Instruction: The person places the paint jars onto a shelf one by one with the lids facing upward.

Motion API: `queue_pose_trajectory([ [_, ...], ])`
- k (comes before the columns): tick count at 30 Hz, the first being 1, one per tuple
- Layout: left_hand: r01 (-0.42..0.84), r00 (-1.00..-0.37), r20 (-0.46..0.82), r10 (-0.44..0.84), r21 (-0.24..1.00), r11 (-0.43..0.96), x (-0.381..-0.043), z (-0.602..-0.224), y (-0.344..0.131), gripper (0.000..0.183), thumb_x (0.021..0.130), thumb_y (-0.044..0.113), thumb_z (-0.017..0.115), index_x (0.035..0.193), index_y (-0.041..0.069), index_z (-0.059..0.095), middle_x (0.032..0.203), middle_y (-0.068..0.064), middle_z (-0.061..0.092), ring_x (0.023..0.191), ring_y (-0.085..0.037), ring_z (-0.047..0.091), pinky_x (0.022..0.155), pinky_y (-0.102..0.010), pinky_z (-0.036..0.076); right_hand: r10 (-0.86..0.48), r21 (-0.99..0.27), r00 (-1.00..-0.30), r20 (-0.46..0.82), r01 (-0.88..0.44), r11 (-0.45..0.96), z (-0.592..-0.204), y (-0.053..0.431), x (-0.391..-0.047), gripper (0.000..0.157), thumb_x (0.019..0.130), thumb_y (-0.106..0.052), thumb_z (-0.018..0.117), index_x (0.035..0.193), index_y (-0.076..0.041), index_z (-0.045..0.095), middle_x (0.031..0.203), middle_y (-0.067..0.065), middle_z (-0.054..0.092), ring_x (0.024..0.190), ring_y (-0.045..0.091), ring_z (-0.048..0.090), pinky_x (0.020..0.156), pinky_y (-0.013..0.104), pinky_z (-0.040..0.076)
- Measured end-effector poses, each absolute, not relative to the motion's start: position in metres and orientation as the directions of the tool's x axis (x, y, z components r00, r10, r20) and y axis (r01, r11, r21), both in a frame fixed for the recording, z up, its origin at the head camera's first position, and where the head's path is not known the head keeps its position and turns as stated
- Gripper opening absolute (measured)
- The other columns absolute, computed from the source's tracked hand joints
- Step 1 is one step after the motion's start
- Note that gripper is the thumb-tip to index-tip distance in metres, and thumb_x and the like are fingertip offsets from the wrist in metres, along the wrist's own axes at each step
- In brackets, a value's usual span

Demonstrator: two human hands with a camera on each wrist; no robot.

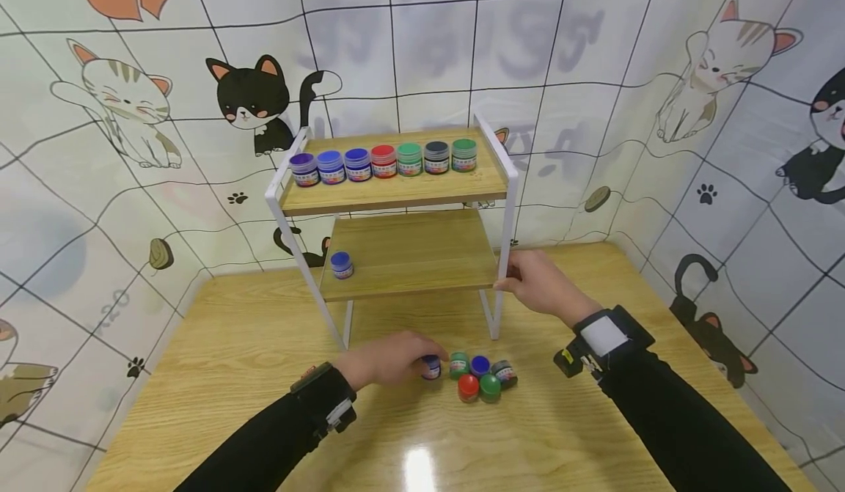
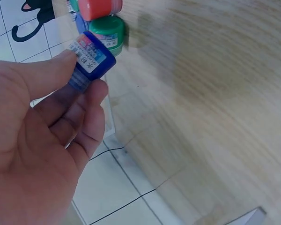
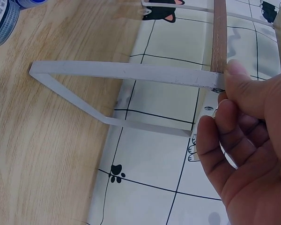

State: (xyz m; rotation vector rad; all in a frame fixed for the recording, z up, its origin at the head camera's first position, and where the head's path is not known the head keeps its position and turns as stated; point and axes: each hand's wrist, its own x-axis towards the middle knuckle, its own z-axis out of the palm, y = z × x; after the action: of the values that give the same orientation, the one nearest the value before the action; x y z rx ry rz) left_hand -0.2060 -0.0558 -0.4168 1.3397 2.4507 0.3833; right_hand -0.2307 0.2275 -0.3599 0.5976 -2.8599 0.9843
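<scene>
My left hand [image 1: 396, 358] pinches a small paint jar [image 2: 91, 56] with a dark blue lid and a printed label between thumb and fingers, just at the table. Right beside it is a loose group of jars: a teal-lidded jar [image 1: 458, 364], a blue one [image 1: 480, 366], a red one [image 1: 468, 387], a green one [image 1: 490, 387] and a tilted dark jar [image 1: 504, 373]. My right hand [image 1: 541, 283] grips the white frame [image 3: 131, 70] of the two-tier rack at the right end of its lower shelf [image 1: 409, 250], thumb against the frame.
Along the rack's upper shelf [image 1: 389, 200] stands a row of several jars, from a purple-lidded jar [image 1: 304, 169] to a green-lidded jar [image 1: 464, 155]. One blue-lidded jar [image 1: 342, 265] sits at the lower shelf's left end. Cat-print sheeting [image 1: 429, 59] surrounds the wooden table [image 1: 231, 338].
</scene>
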Motion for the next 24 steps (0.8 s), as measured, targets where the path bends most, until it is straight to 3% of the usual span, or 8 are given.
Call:
queue_pose_trajectory([
  [13, 0.747, -0.525, -0.209, 0.825, 0.351, 0.565, -0.205, -0.394, -0.059, 0.033, 0.095, 0.01, 0.057, 0.126, 0.019, 0.06, 0.123, 0.003, 0.063, 0.115, -0.013, 0.055, 0.098, -0.033, 0.046, -0.338, -0.578, -0.924, 0.177, -0.376, 0.724, -0.356, 0.227, -0.228, 0.009, 0.087, -0.008, 0.068, 0.094, -0.001, 0.066, 0.083, 0.008, 0.066, 0.074, 0.018, 0.06, 0.065, 0.036, 0.053],
  [24, 0.729, -0.538, -0.215, 0.815, 0.367, 0.578, -0.206, -0.357, -0.061, 0.032, 0.093, 0.013, 0.06, 0.126, 0.015, 0.061, 0.117, -0.001, 0.066, 0.105, -0.01, 0.059, 0.093, -0.03, 0.049, -0.34, -0.588, -0.926, 0.164, -0.368, 0.72, -0.357, 0.227, -0.229, 0.009, 0.088, -0.008, 0.067, 0.094, -0.001, 0.066, 0.082, 0.008, 0.066, 0.073, 0.018, 0.059, 0.064, 0.034, 0.051],
])
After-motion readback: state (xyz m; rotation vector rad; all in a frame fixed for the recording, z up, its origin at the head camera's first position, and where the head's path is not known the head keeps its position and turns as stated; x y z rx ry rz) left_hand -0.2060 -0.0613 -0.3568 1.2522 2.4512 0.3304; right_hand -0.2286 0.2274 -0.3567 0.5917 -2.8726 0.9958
